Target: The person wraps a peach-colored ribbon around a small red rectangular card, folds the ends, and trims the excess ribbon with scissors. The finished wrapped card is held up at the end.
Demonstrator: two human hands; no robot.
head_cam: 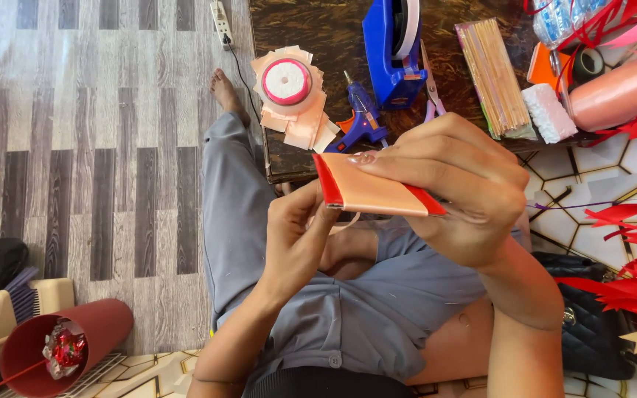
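Hands at work: left hand (298,234) and right hand (457,193) both pinch a folded peach-and-red ribbon piece (371,191) above the lap; beyond, a blue glue gun (361,118) and blue tape dispenser (394,51) sit on the dark wooden table (311,37).

A folded peach ribbon piece (374,191) with red edges, held level between both hands.

Grey-blue buttoned shirt, matching grey-blue trousers, black waistband below shirt hem, bare forearms, bare foot, pale polish on the fingers (363,158).
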